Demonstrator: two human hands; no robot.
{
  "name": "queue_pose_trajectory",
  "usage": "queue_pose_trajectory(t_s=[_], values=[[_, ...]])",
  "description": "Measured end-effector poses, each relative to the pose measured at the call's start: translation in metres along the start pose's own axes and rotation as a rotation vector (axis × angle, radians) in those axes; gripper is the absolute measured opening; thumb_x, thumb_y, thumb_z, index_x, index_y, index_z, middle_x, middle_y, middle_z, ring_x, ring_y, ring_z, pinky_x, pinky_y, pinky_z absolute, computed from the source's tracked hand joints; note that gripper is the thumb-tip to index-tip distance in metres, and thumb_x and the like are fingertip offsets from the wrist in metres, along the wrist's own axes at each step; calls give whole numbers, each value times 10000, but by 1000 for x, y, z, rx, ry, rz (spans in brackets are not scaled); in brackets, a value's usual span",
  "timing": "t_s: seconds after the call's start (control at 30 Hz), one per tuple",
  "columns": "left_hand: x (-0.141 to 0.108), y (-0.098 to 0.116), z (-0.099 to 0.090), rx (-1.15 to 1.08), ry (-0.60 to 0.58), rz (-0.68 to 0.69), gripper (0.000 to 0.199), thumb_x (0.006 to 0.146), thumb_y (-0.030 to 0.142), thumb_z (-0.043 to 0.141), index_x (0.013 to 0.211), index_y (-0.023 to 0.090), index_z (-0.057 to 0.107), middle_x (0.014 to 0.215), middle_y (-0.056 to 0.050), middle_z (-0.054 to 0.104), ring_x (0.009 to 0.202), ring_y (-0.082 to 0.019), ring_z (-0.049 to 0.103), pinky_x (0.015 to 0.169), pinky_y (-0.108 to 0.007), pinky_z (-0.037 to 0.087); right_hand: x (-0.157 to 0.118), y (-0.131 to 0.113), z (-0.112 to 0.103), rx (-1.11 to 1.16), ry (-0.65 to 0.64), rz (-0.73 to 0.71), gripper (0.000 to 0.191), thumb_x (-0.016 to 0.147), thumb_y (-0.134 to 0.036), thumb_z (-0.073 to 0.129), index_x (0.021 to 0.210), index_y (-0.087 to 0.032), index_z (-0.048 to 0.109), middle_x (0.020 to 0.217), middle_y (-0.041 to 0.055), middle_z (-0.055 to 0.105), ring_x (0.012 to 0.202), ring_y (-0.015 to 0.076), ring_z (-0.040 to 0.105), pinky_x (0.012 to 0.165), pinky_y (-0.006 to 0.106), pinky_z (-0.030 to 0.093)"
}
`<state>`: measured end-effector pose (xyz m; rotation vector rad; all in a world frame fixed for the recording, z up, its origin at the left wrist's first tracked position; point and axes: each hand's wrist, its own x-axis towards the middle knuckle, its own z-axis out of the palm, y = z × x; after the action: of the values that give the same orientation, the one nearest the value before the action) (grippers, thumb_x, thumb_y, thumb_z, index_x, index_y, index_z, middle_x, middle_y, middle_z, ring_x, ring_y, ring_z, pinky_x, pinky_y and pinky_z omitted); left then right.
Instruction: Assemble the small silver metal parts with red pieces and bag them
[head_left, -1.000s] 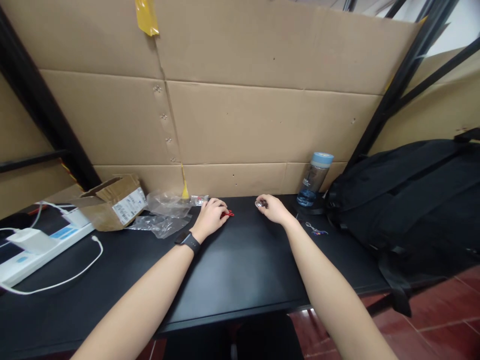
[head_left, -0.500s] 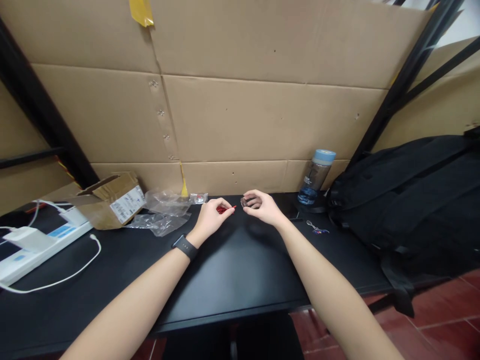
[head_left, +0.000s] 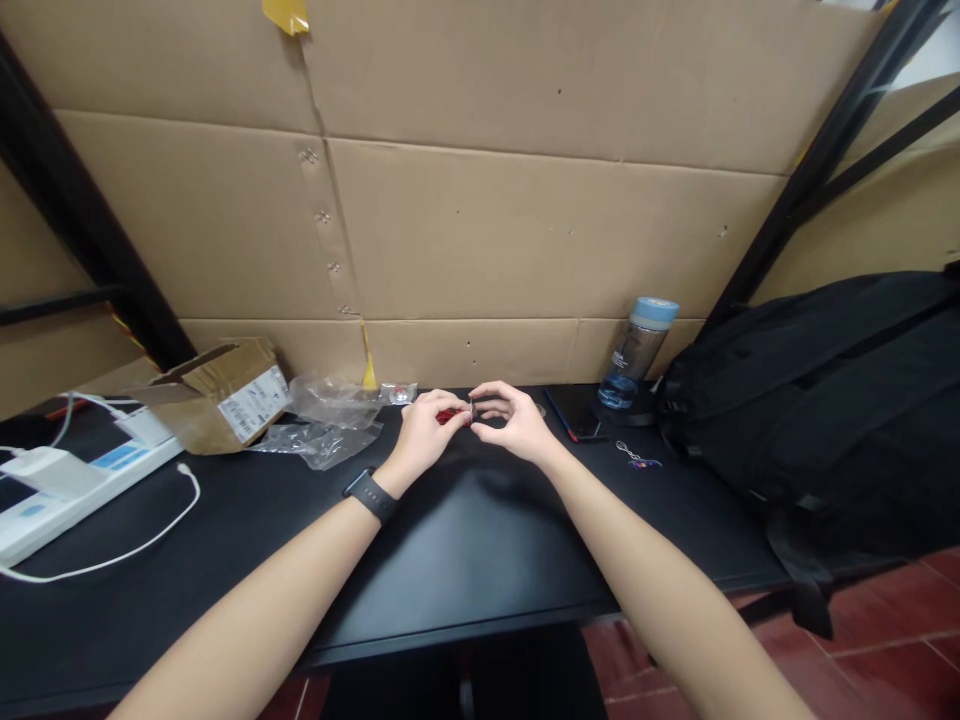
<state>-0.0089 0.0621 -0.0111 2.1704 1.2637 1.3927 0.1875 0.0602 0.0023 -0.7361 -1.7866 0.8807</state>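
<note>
Above the far part of the black table, my left hand (head_left: 424, 440) pinches a small red thing (head_left: 448, 415), perhaps cord or beads; most of it is hidden by the fingers. My right hand (head_left: 519, 424) curves its thumb and forefinger around the edges of a small thin round disc (head_left: 472, 411), seen nearly edge-on. The disc touches or almost touches the left fingertips; I cannot tell which. A dark watch (head_left: 370, 496) is on the left wrist.
Left of the hands lie crumpled clear plastic bags (head_left: 322, 430), a small clear packet (head_left: 398, 394), an open cardboard box (head_left: 225, 400) and a white power strip (head_left: 75, 500). To the right are a phone (head_left: 576, 412), a keychain (head_left: 639, 459), a water bottle (head_left: 634, 357) and a black backpack (head_left: 810, 410).
My right hand has moved left with the disc, bringing it up to the left fingertips. The left hand has stayed nearly in place. More of the phone shows.
</note>
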Motion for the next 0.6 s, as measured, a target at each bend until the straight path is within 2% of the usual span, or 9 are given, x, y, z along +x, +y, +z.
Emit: queue_pose_trajectory(t_s=[0.3, 0.47, 0.6], values=[[-5, 14, -4, 194, 21, 48, 99, 879, 235, 633, 871, 244, 731, 1056, -36, 670, 1082, -227, 592, 977, -404, 418, -1, -1, 5, -69, 15, -51, 431, 722, -246, 763, 1132, -215, 633, 1157, 72, 700, 1032, 214, 712, 876, 324, 568], [-7, 18, -6, 280, 43, 82, 106, 876, 206, 624, 858, 236, 724, 1070, -40, 669, 1102, -235, 575, 956, -417, 381, -2, -1, 7, -34, 18, 3, 414, 734, -309, 787, 1105, -217, 628, 1149, 72, 706, 1000, 223, 727, 836, 326, 572], [-7, 19, -6, 341, 69, 82, 102, 879, 221, 627, 841, 238, 721, 1086, -43, 665, 1099, -245, 566, 921, -424, 361, 2, 5, 3, -89, -8, 67, 253, 852, -410, 687, 985, -198, 651, 1082, 76, 717, 956, 204, 711, 763, 307, 561]])
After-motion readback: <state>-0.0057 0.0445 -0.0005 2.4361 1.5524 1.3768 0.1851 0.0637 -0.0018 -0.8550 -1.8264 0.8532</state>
